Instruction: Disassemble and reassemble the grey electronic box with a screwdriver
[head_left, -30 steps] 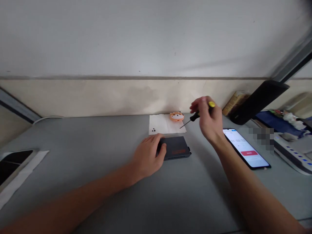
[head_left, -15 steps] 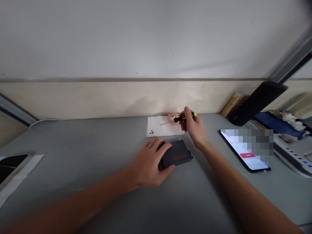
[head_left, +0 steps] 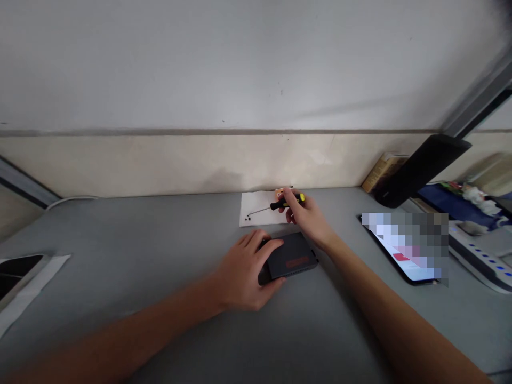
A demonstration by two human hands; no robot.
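Note:
My left hand (head_left: 250,266) grips the left end of a dark grey box (head_left: 294,253) on the grey table, thumb along the near side and fingers over the top. My right hand (head_left: 302,213) is wrapped round the black and yellow handle of a screwdriver (head_left: 280,204). The thin shaft points left, its tip at several tiny black pieces (head_left: 247,218) on a white sheet of paper (head_left: 260,200). Whether the tip touches one of them cannot be made out. Behind my right fingers an orange cartoon figure on the sheet is partly hidden.
On the right lies a lit phone (head_left: 404,256), with a black cylinder (head_left: 424,170) leaning behind it beside a yellowish box (head_left: 384,170). A white device (head_left: 484,256) stands at the far right. A dark panel (head_left: 20,274) on white paper lies at the left edge.
My right hand has moved left and slightly down with the screwdriver, bringing its tip from above the paper's middle to the tiny black pieces. My left hand still holds the box.

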